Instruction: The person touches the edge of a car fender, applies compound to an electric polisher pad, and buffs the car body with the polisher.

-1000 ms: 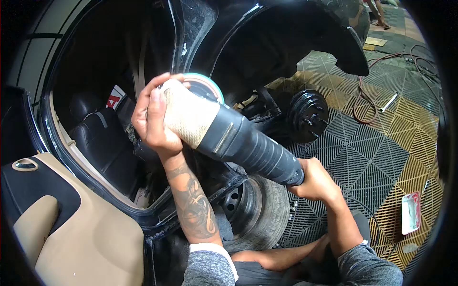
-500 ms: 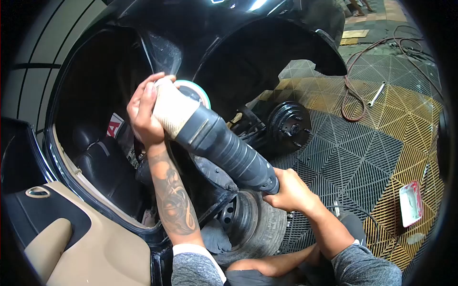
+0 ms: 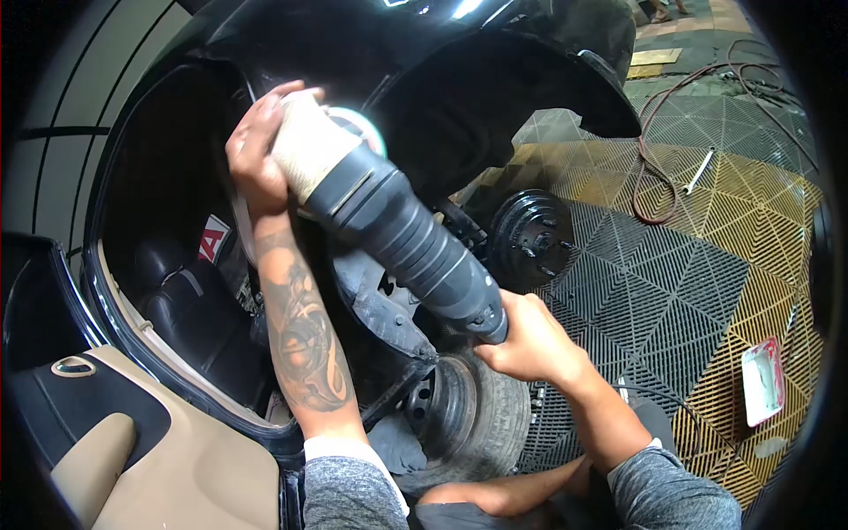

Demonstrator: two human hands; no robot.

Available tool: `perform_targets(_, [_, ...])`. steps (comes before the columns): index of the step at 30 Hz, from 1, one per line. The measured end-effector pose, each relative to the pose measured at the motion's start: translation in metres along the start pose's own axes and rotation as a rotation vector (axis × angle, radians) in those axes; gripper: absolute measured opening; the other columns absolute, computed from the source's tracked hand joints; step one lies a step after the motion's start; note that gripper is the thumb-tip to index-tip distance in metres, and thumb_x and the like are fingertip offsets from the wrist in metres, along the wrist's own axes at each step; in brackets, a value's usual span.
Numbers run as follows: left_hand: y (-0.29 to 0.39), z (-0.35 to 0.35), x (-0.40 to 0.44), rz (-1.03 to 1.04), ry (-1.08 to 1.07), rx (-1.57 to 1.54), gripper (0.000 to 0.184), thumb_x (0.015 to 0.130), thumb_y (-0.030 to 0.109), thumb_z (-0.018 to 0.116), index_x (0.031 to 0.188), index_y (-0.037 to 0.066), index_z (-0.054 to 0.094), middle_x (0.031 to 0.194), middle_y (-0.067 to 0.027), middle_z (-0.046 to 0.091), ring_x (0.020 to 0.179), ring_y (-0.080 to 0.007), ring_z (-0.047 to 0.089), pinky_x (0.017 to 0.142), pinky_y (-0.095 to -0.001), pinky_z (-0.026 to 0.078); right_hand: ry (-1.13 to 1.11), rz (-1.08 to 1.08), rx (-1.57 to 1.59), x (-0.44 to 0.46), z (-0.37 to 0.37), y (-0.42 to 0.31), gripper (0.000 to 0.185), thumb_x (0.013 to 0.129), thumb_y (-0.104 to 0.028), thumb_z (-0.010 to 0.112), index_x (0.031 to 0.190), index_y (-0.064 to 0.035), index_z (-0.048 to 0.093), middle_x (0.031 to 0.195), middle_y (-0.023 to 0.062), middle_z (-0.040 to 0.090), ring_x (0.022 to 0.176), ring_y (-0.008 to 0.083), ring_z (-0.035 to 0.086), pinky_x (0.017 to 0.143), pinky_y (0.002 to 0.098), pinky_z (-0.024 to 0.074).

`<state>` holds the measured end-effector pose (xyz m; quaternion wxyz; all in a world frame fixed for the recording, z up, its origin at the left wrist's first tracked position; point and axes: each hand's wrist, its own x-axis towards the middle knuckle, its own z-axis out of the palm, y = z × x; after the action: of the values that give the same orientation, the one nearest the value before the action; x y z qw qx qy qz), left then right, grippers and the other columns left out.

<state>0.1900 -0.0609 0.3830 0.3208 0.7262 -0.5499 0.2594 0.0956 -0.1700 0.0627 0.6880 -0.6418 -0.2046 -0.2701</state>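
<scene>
A black power polisher (image 3: 415, 238) with a pale cloth-wrapped head runs diagonally across the middle. My left hand (image 3: 261, 150) wraps round the wrapped head from its left side. Around the rear end of the tool body, my right hand (image 3: 534, 340) is closed. The round pad (image 3: 358, 128) with a green edge shows beyond the head, by the black car body (image 3: 344, 44) between door opening and wheel arch. Whether the pad touches the paint is hidden.
An open door with a beige panel (image 3: 194, 450) stands at lower left. A loose wheel (image 3: 490, 420) lies below the brake drum (image 3: 532, 238). A wrench (image 3: 699, 171), red hose (image 3: 649, 168), cable and white-red tray (image 3: 761, 382) are on the floor mats. A person's feet show at top right.
Both hands and the polisher have moved left and up in view, onto a higher part of the body. The camera view has shifted too. The grip of both hands stays the same.
</scene>
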Motion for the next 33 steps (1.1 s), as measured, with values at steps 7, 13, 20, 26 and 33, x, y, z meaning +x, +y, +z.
perform_targets(7, [0.007, -0.010, -0.014, -0.097, 0.089, -0.116, 0.051, 0.098, 0.033, 0.045, 0.128, -0.007, 0.058, 0.117, -0.0238, 0.068, 0.102, -0.0307, 0.070, 0.095, -0.0415, 0.055, -0.053, 0.019, -0.065, 0.003, 0.001, -0.007, 0.045, 0.069, -0.012, 0.071, 0.109, 0.0066, 0.064, 0.086, 0.0317, 0.069, 0.089, 0.0450, 0.070, 0.083, 0.0447, 0.0563])
perform_targets(13, [0.005, -0.001, -0.032, -0.037, 0.205, -0.116, 0.046, 0.093, 0.032, 0.052, 0.114, -0.005, 0.070, 0.104, -0.0204, 0.075, 0.094, -0.0266, 0.074, 0.091, -0.0356, 0.058, -0.050, 0.077, -0.064, 0.003, -0.005, 0.001, 0.040, 0.067, -0.011, 0.072, 0.103, 0.0037, 0.069, 0.088, 0.0275, 0.071, 0.090, 0.0420, 0.071, 0.083, 0.0412, 0.0562])
perform_targets(20, [0.013, -0.020, -0.093, 0.008, 0.332, -0.041, 0.046, 0.094, 0.029, 0.051, 0.116, -0.008, 0.067, 0.107, -0.0254, 0.073, 0.095, -0.0320, 0.074, 0.093, -0.0408, 0.058, -0.119, 0.078, -0.089, 0.000, 0.010, 0.016, 0.042, 0.066, -0.008, 0.070, 0.106, 0.0031, 0.070, 0.090, 0.0276, 0.070, 0.090, 0.0419, 0.070, 0.082, 0.0415, 0.0557])
perform_targets(26, [0.012, -0.026, -0.157, 0.011, 0.406, -0.026, 0.044, 0.094, 0.025, 0.050, 0.120, -0.008, 0.065, 0.108, -0.0262, 0.072, 0.098, -0.0328, 0.074, 0.094, -0.0423, 0.057, -0.181, 0.075, -0.118, -0.007, 0.028, 0.048, 0.040, 0.068, -0.009, 0.071, 0.107, -0.0023, 0.071, 0.092, 0.0247, 0.071, 0.091, 0.0432, 0.068, 0.080, 0.0428, 0.0549])
perform_targets(33, [0.007, -0.025, -0.218, 0.028, 0.560, -0.060, 0.046, 0.091, 0.020, 0.046, 0.120, -0.013, 0.061, 0.110, -0.0321, 0.067, 0.100, -0.0394, 0.070, 0.096, -0.0465, 0.056, -0.265, 0.102, -0.212, -0.018, 0.027, 0.053, 0.044, 0.067, -0.013, 0.071, 0.111, -0.0061, 0.072, 0.089, 0.0235, 0.071, 0.090, 0.0421, 0.068, 0.080, 0.0450, 0.0551])
